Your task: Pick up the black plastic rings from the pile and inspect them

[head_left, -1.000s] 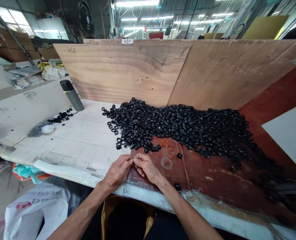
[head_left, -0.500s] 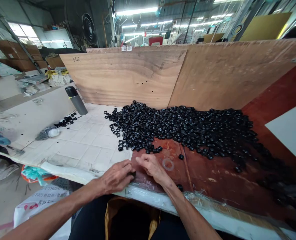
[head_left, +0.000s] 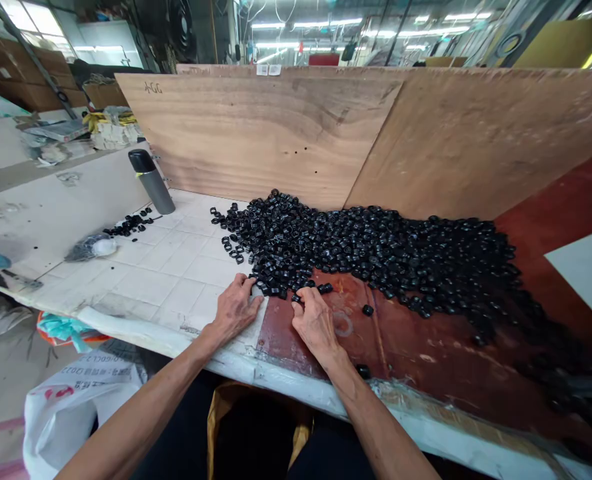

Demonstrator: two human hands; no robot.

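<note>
From the head camera, the two hands stood apart on the bench (head_left: pixel 146 287); the left hand (head_left: pixel 236 310) lay spread on white tiles, its fingertips at the edge of a broad heap of small black rings (head_left: pixel 376 260); the right hand (head_left: pixel 316 327) rested on a reddish-brown sheet (head_left: pixel 426 347), its fingertips (head_left: pixel 299 308) against the heap's near rim; whether either hand held a ring, I could not tell; plywood boards (head_left: pixel 256 133) stood behind the heap; a grey flask (head_left: pixel 149 181) stood upright to its left.
</note>
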